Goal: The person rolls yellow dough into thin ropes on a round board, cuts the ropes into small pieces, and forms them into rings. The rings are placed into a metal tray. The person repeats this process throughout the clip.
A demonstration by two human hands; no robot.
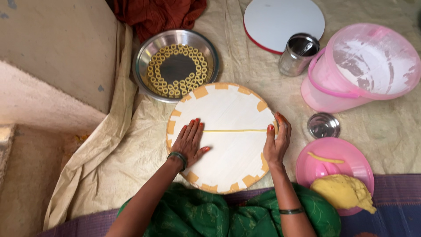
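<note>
Dough strand: thin, pale yellow rolled strand of dough (234, 130), lying straight across the middle of the round white board (228, 109), running left to right between the two hands.
Board: round, flat, white, with tan squares around its rim, set on the beige cloth (131, 145) just in front of the person's green-clad lap.
Left hand: left hand (190, 142) flat on the board, palm down, fingers spread and released, fingertips (201, 125) at the strand's left end; it grips nothing. A dark bangle sits at the wrist.
Right hand: right hand (276, 140) at the board's right edge, fingers loosely curled, the index fingertip on the strand's right end; whether it pinches the strand I cannot tell.
Pink lid: round pink plastic lid (324, 171) just right of the board, near the lap, carrying a lump of yellow dough (344, 193) and a short dough stick (325, 159).
Small steel lid: shiny round piece (323, 125) beyond the pink lid.
Steel bowl: round steel bowl (175, 66) touching the board's far left rim, holding many small dough rings (164, 85) laid around its floor.
Pink bucket: translucent pink plastic bucket (359, 66) on its side, far right, dusted white inside.
Steel cup: small steel cup (299, 53) beside the bucket.
Second board: round white disc with a red edge (280, 19) at the far end.
Red cloth: dark red crumpled fabric (158, 13) beyond the bowl.
Labels: no package or sign is legible.
</note>
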